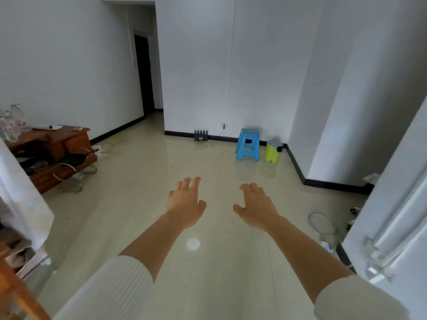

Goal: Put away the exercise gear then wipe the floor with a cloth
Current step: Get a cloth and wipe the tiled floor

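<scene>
My left hand [186,202] and my right hand [256,205] are stretched out in front of me over the glossy tiled floor [208,262], palms down, fingers apart, holding nothing. A racket [323,225] with a round strung head lies on the floor at the right, close to the white door, a good way right of my right hand. Small dark items [353,215] lie on the floor just beyond it, too small to identify. No cloth is visible.
A blue plastic stool [247,144] and a yellow-green bin [273,150] stand by the far wall. A black router [200,135] sits at the baseboard. A brown TV cabinet [53,155] with cables is at left. A white door [392,227] juts in at right.
</scene>
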